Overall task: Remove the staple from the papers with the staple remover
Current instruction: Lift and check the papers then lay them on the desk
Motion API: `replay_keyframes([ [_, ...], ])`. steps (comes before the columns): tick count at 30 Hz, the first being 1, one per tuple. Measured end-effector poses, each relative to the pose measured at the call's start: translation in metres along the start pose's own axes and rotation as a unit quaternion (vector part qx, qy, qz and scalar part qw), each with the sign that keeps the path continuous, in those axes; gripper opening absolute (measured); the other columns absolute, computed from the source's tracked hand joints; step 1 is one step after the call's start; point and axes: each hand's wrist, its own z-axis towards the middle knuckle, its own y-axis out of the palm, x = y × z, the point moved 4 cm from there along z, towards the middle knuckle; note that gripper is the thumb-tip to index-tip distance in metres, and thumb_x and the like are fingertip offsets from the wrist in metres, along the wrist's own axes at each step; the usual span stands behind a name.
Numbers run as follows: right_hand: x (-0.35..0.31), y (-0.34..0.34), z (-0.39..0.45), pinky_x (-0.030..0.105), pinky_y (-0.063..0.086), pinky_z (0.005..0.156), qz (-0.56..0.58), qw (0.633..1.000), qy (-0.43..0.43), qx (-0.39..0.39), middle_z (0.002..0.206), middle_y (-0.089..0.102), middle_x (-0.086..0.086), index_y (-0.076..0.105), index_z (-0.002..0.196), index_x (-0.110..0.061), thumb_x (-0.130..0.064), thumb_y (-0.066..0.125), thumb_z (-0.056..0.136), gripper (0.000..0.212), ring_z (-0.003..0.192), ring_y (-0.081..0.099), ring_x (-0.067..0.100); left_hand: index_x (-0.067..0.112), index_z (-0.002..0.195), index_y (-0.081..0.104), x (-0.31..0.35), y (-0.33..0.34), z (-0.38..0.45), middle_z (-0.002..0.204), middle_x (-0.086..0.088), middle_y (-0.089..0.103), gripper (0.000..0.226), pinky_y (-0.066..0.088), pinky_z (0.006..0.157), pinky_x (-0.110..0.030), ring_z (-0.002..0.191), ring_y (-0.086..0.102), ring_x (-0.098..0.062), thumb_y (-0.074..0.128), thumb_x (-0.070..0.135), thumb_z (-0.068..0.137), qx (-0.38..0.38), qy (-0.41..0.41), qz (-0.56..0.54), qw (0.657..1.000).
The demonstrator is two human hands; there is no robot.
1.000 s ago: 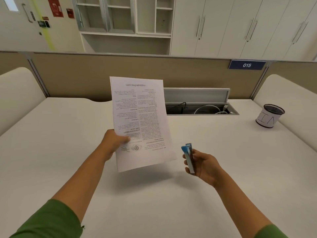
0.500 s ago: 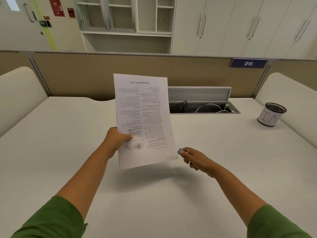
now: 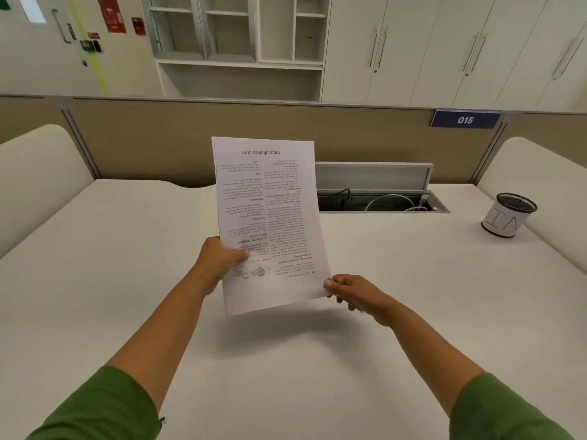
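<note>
The printed papers (image 3: 270, 217) are held up above the middle of the white desk (image 3: 413, 312), tilted away from the camera, with the text upside down in this view. The left hand (image 3: 219, 262) grips their left edge low down, thumb pressed across the front of the top sheet and the other fingers hidden behind it. The right hand (image 3: 352, 292) is at the lower right corner of the papers, its fingers curled around the staple remover (image 3: 329, 280), of which only a small blue tip shows at the paper's edge beside the thumb; the rest is hidden in the hand. Whether the tool's jaws are on a staple cannot be told, and the staple itself is too small to make out. Both forearms emerge from green sleeves (image 3: 104, 408).

Near the far edge of the desk, right of the papers, an open cable tray (image 3: 381, 201) holds black and white cables. Toward the far right corner stands a black mesh cup (image 3: 508, 217) wrapped in white paper. A blue "015" plate (image 3: 465, 119) sits on the beige partition behind the desk.
</note>
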Motion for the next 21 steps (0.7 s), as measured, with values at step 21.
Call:
replay_keyframes([
  [21, 0.066, -0.031, -0.009, 0.031, 0.036, 0.063, -0.175, 0.931, 0.116, 0.298, 0.079, 0.052, 0.002, 0.051, 0.079, -0.016, -0.044, 0.055, 0.084, 0.029, 0.078, 0.051, 0.021, 0.004, 0.108, 0.062, -0.017, -0.003, 0.000, 0.108, -0.014, 0.065, 0.032, 0.050, 0.062, -0.029, 0.084, 0.063, -0.027, 0.066, -0.005, 0.077, 0.041, -0.030, -0.077, 0.996],
])
